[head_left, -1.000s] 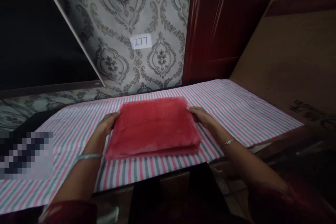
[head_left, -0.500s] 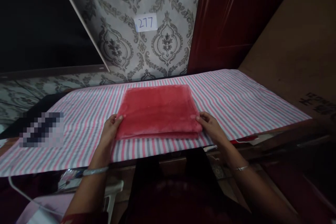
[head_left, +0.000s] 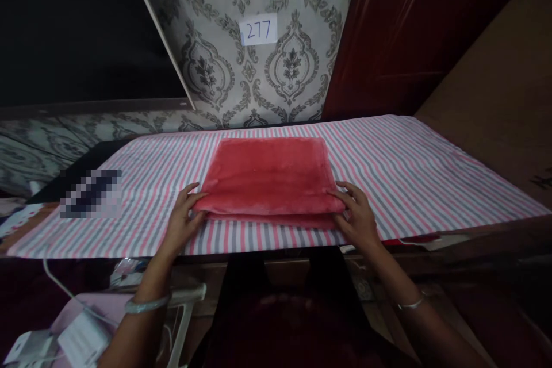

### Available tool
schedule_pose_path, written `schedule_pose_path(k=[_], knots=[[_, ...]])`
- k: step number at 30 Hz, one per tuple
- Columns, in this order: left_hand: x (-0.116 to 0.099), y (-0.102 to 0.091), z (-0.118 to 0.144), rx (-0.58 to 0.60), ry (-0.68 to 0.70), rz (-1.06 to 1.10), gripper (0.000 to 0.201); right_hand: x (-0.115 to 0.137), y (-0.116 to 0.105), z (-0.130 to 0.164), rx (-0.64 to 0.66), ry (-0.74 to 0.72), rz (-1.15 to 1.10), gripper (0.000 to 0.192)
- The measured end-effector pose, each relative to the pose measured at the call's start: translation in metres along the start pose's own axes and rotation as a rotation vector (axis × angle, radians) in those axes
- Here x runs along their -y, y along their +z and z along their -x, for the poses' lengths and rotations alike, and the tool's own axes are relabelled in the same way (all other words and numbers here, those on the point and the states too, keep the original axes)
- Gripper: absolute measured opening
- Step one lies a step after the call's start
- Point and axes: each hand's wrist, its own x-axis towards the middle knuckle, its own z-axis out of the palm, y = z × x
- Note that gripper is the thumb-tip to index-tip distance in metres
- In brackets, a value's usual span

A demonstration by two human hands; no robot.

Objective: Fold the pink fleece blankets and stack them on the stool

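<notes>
A folded red plush cloth (head_left: 269,178) lies flat on a table covered with a pink, grey and white striped sheet (head_left: 409,172). My left hand (head_left: 183,219) grips the cloth's near left corner, fingers curled under the edge. My right hand (head_left: 357,215) holds the near right corner the same way. The near edge looks slightly lifted off the sheet. A bangle sits on each wrist.
A patterned wallpaper wall with a paper label "277" (head_left: 257,29) stands behind the table. A dark red door (head_left: 401,34) is at the back right, a brown board (head_left: 495,92) on the right. Below the table's left front lie a white cable and papers (head_left: 64,328).
Both hands slid from the cloth's sides down to its near corners and took hold of the front edge. The camera shifted back and left.
</notes>
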Motion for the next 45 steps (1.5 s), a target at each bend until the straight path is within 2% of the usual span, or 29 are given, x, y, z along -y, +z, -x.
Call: schedule_pose_path(k=[3,6,8,11,13,17,19,21,25,28,30,32,34,36,39,45], knots=[[-0.008,-0.003,-0.028,-0.084,0.009,0.019,0.028,0.0,-0.006,-0.029,-0.029,0.018,-0.065,0.031],[-0.023,-0.001,-0.07,-0.165,-0.092,0.08,0.026,-0.002,-0.004,-0.076,-0.032,0.19,-0.164,0.023],[-0.033,0.005,-0.103,-0.23,-0.177,0.135,0.028,-0.008,0.005,-0.111,-0.079,0.305,-0.142,0.018],[-0.039,0.02,-0.149,-0.32,-0.281,0.122,0.025,-0.02,0.026,-0.154,-0.176,0.393,-0.04,0.021],[-0.037,0.036,-0.17,-0.301,-0.36,0.067,0.018,-0.028,0.042,-0.168,-0.18,0.475,0.028,0.029],[-0.025,0.072,-0.184,-0.199,-0.462,0.046,0.009,-0.039,0.07,-0.164,-0.024,0.649,0.115,0.032],[-0.02,0.082,-0.184,-0.17,-0.497,0.064,0.006,-0.043,0.077,-0.158,0.009,0.686,0.11,0.032],[-0.017,0.082,-0.184,-0.152,-0.515,0.095,0.011,-0.045,0.077,-0.157,0.004,0.711,0.085,0.031],[-0.012,0.059,-0.171,-0.124,-0.524,0.223,0.021,-0.045,0.058,-0.153,0.008,0.71,-0.098,0.032],[0.0,0.038,-0.135,-0.166,-0.524,0.445,0.026,-0.038,0.032,-0.122,-0.094,0.595,-0.23,0.039],[0.009,0.027,-0.099,-0.174,-0.515,0.482,0.027,-0.028,0.017,-0.087,-0.159,0.521,-0.233,0.031],[0.016,0.02,-0.062,-0.123,-0.548,0.416,0.031,-0.014,0.008,-0.048,-0.061,0.508,-0.257,0.02],[0.017,0.016,-0.032,-0.075,-0.579,0.33,0.033,0.001,0.006,-0.017,0.077,0.545,-0.292,0.024],[0.014,0.014,-0.016,-0.042,-0.599,0.272,0.036,0.012,0.008,0.003,0.128,0.607,-0.291,0.03],[0.006,0.011,-0.011,0.003,-0.636,0.328,0.039,0.017,0.011,0.014,0.106,0.691,-0.253,0.038],[0.0,-0.003,-0.014,0.102,-0.739,0.704,0.035,0.01,0.009,0.016,0.176,0.73,-0.259,0.043]])
